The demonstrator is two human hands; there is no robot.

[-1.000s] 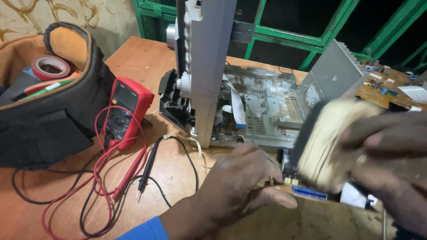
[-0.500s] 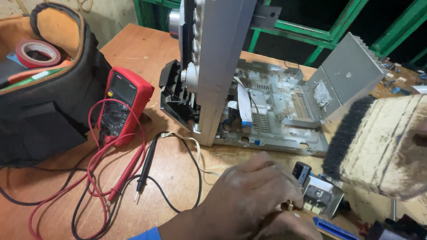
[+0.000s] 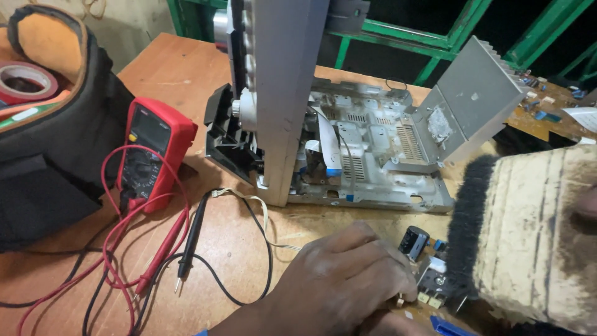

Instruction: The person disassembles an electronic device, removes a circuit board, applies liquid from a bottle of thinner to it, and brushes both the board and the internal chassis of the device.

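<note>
My left hand [image 3: 339, 283] rests on a small circuit board [image 3: 429, 274] at the table's front edge, fingers pinching its near side; a black capacitor [image 3: 413, 239] stands on the board. My right hand [image 3: 584, 211] holds a wide wooden brush [image 3: 528, 236] close to the camera, its black bristles touching the board's right part. Behind them lies an opened grey metal chassis [image 3: 373, 155] with its front panel [image 3: 280, 93] standing upright.
A red multimeter [image 3: 152, 152] with red and black probe leads [image 3: 186, 236] lies at the left on the wooden table [image 3: 180, 74]. A black tool bag [image 3: 56, 143] holding a red tape roll [image 3: 25, 81] sits far left. Another circuit board [image 3: 547, 106] lies at the back right.
The brush has come down from in front of the chassis to the small board. The view has shifted, so the bag and meter sit further left. My left hand stays on the board.
</note>
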